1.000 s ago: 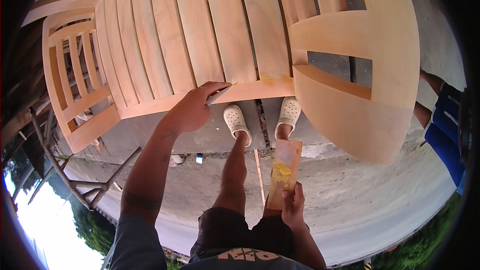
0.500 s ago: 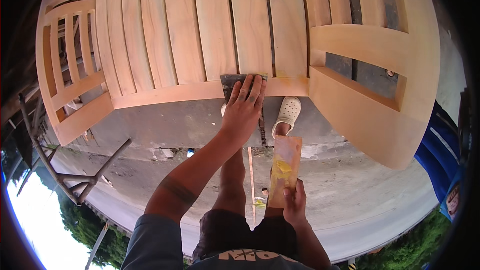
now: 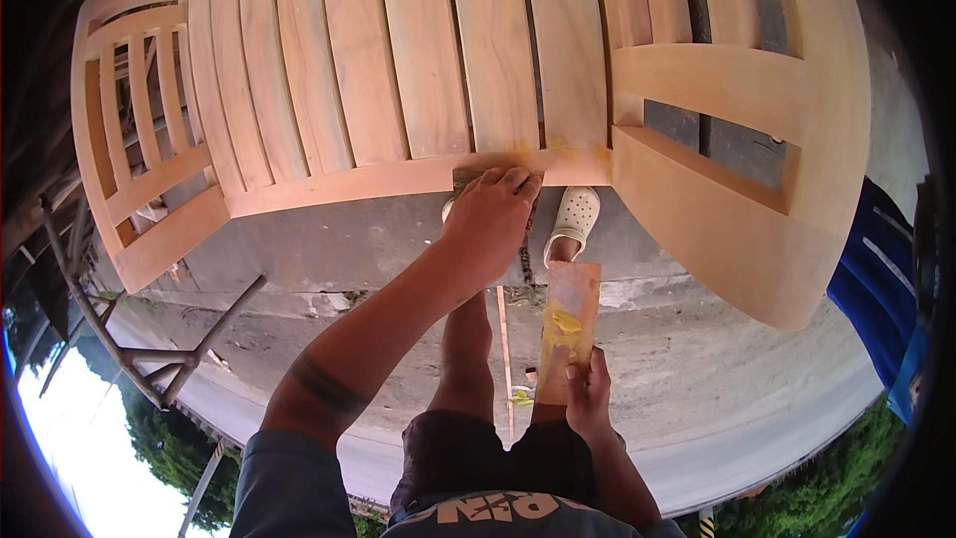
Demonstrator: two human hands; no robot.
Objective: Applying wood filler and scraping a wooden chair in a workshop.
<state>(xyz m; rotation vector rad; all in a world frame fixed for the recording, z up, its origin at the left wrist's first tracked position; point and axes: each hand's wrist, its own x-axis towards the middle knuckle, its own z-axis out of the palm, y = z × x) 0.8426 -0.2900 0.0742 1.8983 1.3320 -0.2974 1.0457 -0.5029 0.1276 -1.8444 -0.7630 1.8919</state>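
My left hand (image 3: 495, 207) is closed on a dark, flat putty knife (image 3: 464, 179). The blade meets the front rail (image 3: 349, 185) of a pale wooden slatted bench (image 3: 430, 60), and most of it is hidden under my bent fingers. Yellowish smears mark the rail and the slat ends just beyond and to the right of it. Lower down, my right hand (image 3: 590, 397) grips a narrow rectangular board (image 3: 574, 287) by its near right edge, thumb on top. A dab of yellow putty (image 3: 566, 323) sits midway along the board.
The bench's solid-sided right arm (image 3: 727, 229) and slatted left arm (image 3: 149, 179) flank the seat. A metal frame (image 3: 164, 364) stands on the left. Below is a concrete floor (image 3: 289, 249), where my foot in a cream clog (image 3: 575, 219) rests. Blue material (image 3: 871, 269) lies at the far right.
My left hand has drawn the putty knife toward me and slightly right, from the slat ends onto the rail, its fingers now more bent. My right hand and the board have barely shifted.
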